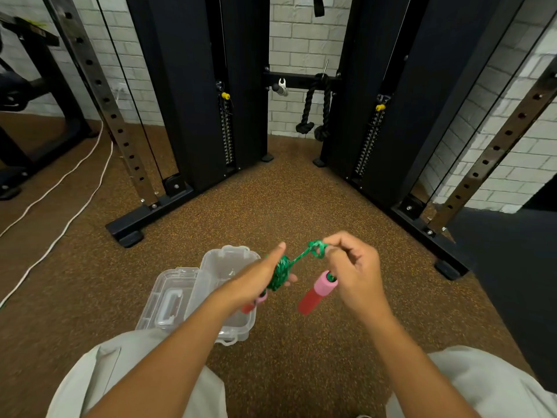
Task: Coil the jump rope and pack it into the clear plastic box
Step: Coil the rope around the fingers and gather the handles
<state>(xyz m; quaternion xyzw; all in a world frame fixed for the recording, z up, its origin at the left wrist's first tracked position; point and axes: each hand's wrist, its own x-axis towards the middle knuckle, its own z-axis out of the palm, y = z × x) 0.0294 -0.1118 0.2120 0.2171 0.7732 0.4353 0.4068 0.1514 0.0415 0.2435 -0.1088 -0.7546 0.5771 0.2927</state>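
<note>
Green jump rope wound in a tight bundle around the left hand, fingers closed on it, one red-and-pink handle hanging below. Right hand fingers pinching a rope loop, second handle dangling beneath. Clear plastic box open on the floor, lid beside it.

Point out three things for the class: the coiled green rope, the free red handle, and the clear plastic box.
coiled green rope point(281, 272), head view: middle of the wound bundle.
free red handle point(316, 293), head view: mid-shaft, below the pink collar.
clear plastic box point(233, 259), head view: far wall.
</note>
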